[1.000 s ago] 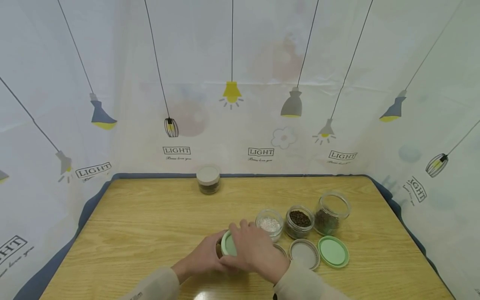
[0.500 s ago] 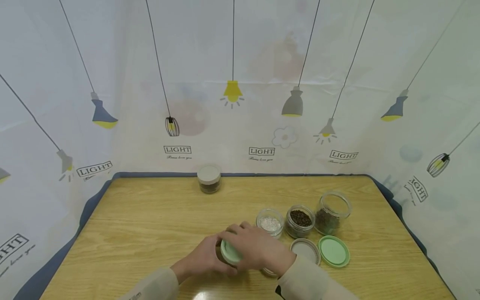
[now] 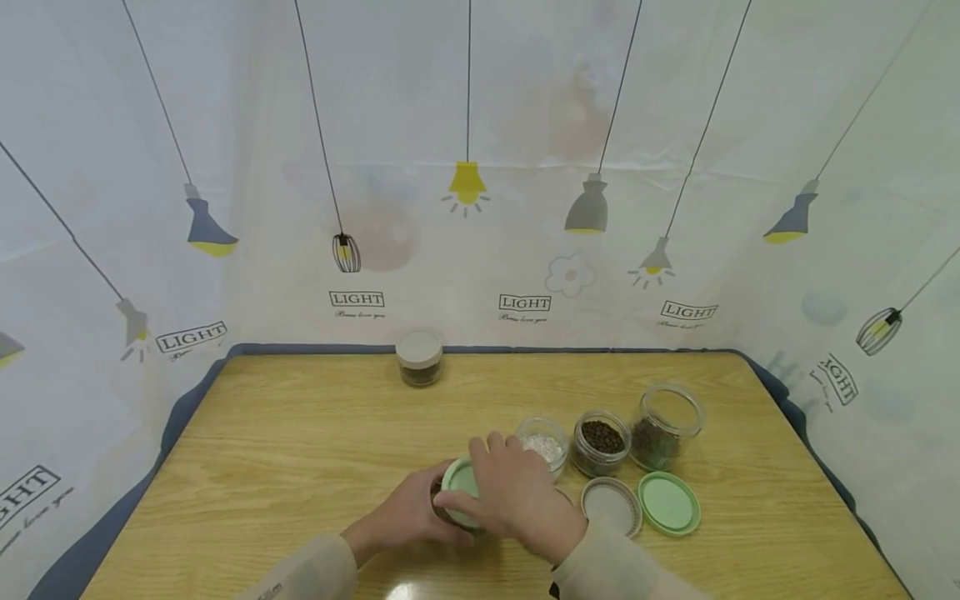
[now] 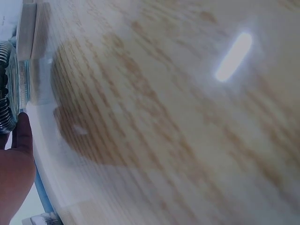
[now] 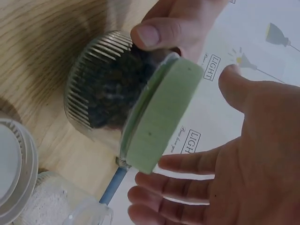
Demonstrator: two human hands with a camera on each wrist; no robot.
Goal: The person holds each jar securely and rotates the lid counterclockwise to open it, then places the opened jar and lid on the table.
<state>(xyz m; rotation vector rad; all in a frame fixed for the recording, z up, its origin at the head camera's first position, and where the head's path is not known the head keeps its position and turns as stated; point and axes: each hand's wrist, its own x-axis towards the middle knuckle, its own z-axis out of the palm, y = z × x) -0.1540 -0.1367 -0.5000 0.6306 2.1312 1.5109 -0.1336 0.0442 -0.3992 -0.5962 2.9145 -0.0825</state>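
Note:
My left hand [image 3: 408,512] grips a ribbed glass jar [image 5: 110,86] with dark contents, its thumb [image 5: 157,35] lying along the glass in the right wrist view. A green lid [image 5: 164,115] sits on the mouth of this jar, which appears tilted there. Around that lid my right hand [image 5: 258,150] is spread, fingers extended at one edge and thumb apart from it. Whether a fingertip touches the rim I cannot tell. The left wrist view catches only part of the left hand [image 4: 16,176] and the ribbed glass at its left edge.
Open jars stand to the right: white grains [image 3: 542,446], dark brown beans [image 3: 600,439], and a larger tilted-looking jar [image 3: 660,433] with dark contents. Before them lie a whitish lid [image 3: 611,507] and a green lid [image 3: 670,502]. A white-lidded jar [image 3: 420,358] stands at the table's back.
The right hand closed over the green lid half a second ago, turning it; now its fingers have loosened and swung back away. The left hand keeps its place on the jar.

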